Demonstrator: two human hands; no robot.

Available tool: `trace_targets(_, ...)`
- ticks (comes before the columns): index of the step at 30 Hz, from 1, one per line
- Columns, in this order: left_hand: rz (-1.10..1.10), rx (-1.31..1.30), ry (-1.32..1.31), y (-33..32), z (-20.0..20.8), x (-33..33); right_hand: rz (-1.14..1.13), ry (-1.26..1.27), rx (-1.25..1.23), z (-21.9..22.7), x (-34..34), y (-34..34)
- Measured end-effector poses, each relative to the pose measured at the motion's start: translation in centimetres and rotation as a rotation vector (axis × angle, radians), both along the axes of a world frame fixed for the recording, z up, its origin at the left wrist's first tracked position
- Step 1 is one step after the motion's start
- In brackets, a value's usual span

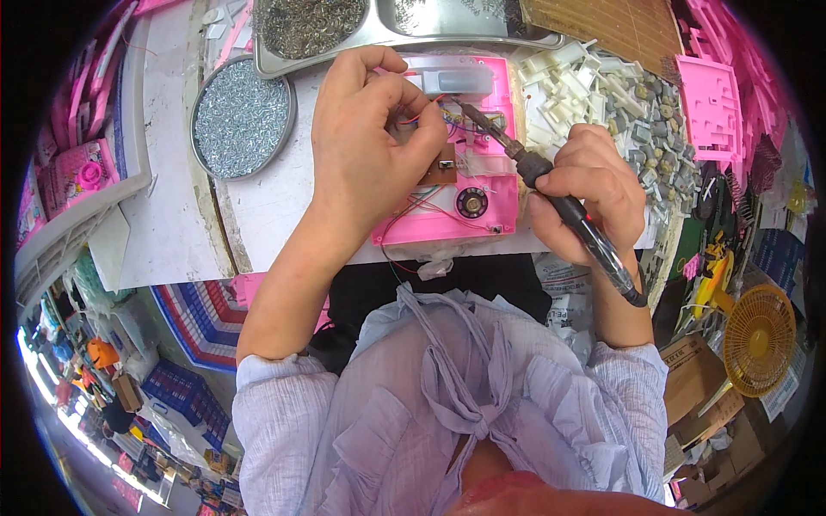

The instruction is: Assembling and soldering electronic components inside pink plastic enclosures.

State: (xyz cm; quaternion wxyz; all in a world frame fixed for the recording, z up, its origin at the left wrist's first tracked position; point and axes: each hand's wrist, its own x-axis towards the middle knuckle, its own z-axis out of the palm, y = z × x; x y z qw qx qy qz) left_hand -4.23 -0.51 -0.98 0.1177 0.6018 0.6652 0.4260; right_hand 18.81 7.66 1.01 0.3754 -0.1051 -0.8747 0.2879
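Observation:
My right hand (pixel 594 185) is wrapped round the black handle of a soldering iron (pixel 602 249). The iron slants up to the left, its tip over a pink plastic housing (pixel 413 230). Over the housing's left part, my left hand (pixel 370 129) pinches a thin red wire (pixel 434 101) close to that tip. Inside the housing are a grey-white box-shaped part (pixel 465 82), a brown circuit board (pixel 443 168) and a round black speaker (pixel 471 202). Several thin coloured wires run between them. My left fingers partly cover the wires and board.
A round tin of small silver screws (pixel 243 120) stands at left. Behind the housing lies a metal tray (pixel 387 39) of small metal parts. White plastic pieces (pixel 564 90) and grey parts (pixel 662 120) are heaped at right, beside pink panels (pixel 710 103). A yellow fan (pixel 759 340) stands lower right.

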Motion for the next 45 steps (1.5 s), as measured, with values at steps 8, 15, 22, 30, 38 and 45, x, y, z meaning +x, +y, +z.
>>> trace_targets(8, -0.009, 0.015, 0.008, 0.0, 0.0, 0.0, -0.007, -0.005, 0.010, 0.1, -0.2, -0.1)
trace_targets(15, -0.008, 0.035, 0.028, 0.1, -0.2, 0.0, -0.040, 0.075, 0.003, -0.1, -0.9, 0.0)
trace_targets(22, 0.003, 0.057, -0.060, 0.2, -0.2, 0.3, -0.007, 0.011, 0.003, 0.1, -0.2, -0.2)
trace_targets(30, 0.009, 0.039, -0.051, 0.2, -0.2, 0.3, -0.043, 0.090, 0.017, -0.3, -0.9, 0.0)
trace_targets(38, 0.003, 0.046, 0.015, 0.1, -0.4, 0.1, -0.017, 0.028, 0.004, -0.4, 0.1, -0.1)
trace_targets(45, 0.024, 0.051, -0.015, 0.3, -0.4, 0.4, -0.046, -0.010, 0.003, -0.3, -0.8, 0.2)
